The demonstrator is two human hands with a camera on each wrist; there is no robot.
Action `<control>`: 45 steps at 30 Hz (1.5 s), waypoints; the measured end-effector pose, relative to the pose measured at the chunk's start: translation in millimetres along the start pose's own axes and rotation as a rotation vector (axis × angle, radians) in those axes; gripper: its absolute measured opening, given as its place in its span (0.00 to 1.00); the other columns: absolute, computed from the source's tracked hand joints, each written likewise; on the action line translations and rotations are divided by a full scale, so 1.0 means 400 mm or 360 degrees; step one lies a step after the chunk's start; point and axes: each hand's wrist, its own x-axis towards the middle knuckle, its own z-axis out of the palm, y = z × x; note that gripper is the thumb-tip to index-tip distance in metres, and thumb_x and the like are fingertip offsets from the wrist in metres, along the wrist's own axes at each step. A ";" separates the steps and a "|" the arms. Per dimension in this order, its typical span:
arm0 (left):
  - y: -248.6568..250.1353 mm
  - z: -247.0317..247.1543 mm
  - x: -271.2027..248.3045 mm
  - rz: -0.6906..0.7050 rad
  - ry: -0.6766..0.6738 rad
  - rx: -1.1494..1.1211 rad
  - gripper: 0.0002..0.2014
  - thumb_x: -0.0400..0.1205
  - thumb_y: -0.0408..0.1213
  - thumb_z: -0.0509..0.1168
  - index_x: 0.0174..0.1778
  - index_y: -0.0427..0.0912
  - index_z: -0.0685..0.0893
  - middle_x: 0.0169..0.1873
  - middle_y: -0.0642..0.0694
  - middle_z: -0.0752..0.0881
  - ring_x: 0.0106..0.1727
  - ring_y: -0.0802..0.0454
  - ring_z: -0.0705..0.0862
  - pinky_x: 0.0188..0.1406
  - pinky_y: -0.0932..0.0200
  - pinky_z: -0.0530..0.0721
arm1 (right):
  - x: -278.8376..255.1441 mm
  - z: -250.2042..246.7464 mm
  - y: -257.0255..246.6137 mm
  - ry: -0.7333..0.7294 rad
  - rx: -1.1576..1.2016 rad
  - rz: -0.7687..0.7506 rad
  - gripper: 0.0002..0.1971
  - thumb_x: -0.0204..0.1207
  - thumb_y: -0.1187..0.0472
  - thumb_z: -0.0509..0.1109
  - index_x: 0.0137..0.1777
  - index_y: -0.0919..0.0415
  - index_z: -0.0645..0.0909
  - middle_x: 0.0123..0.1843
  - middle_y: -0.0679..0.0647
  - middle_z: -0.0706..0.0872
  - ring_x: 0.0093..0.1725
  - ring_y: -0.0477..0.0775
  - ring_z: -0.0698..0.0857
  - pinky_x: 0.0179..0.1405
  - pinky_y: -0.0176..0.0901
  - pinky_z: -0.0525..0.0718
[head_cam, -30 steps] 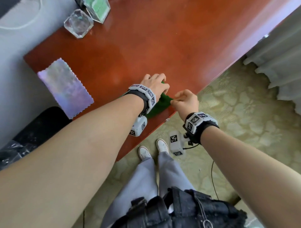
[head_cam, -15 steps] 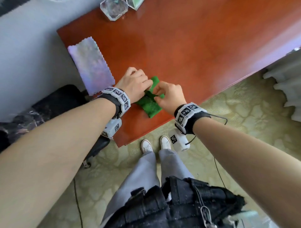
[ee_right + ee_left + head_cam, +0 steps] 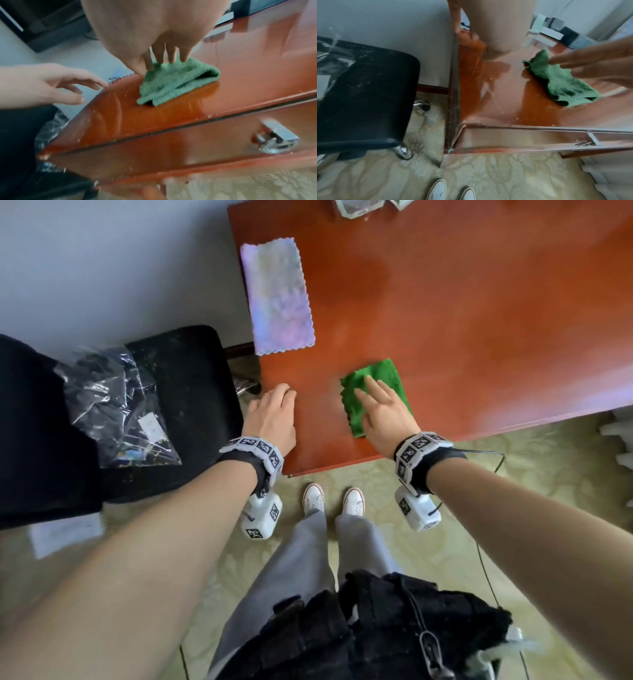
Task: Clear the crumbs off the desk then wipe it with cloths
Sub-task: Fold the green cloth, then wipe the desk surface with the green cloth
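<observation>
A folded green cloth (image 3: 383,376) (image 3: 563,83) (image 3: 173,82) lies near the front left corner of the red-brown desk (image 3: 479,320). My right hand (image 3: 380,405) (image 3: 164,56) presses flat on it with straight fingers. My left hand (image 3: 274,412) (image 3: 72,86) hovers at the desk's left edge, fingers loose, holding nothing. Small pale crumbs (image 3: 109,94) (image 3: 517,118) speckle the wood around the green cloth and along the front edge. A pale lilac cloth (image 3: 277,297) lies flat further back by the left edge.
A black chair (image 3: 178,405) with a clear plastic bag (image 3: 116,405) on it stands left of the desk. Glass objects (image 3: 356,208) sit at the far edge. A drawer with a metal handle (image 3: 278,136) runs below the front edge. Patterned carpet lies underneath.
My left hand has let go of the green cloth and moved left to the desk's edge. My right hand has gone from pinching the cloth to lying flat on it.
</observation>
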 end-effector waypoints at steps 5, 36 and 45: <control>-0.043 0.048 -0.061 -0.0071 -0.0153 -0.0045 0.36 0.78 0.24 0.62 0.84 0.38 0.61 0.86 0.45 0.58 0.83 0.47 0.62 0.77 0.47 0.69 | -0.004 0.091 0.005 -0.0164 -0.0240 0.0108 0.37 0.85 0.50 0.59 0.87 0.61 0.47 0.88 0.59 0.41 0.86 0.68 0.45 0.83 0.64 0.47; -0.056 0.018 -0.022 -0.0423 -0.0208 -0.0446 0.36 0.78 0.20 0.58 0.83 0.49 0.68 0.85 0.59 0.59 0.72 0.48 0.78 0.58 0.50 0.85 | -0.076 0.100 0.069 -0.0388 -0.0707 -0.0559 0.38 0.82 0.37 0.41 0.88 0.55 0.42 0.89 0.53 0.43 0.87 0.60 0.47 0.85 0.61 0.53; -0.069 -0.004 -0.036 -0.0361 -0.0306 -0.0363 0.41 0.76 0.19 0.59 0.84 0.54 0.64 0.85 0.62 0.55 0.71 0.46 0.80 0.55 0.46 0.85 | 0.017 0.041 0.125 -0.0088 -0.0276 0.0335 0.37 0.86 0.41 0.49 0.88 0.57 0.40 0.88 0.55 0.38 0.87 0.64 0.42 0.84 0.63 0.44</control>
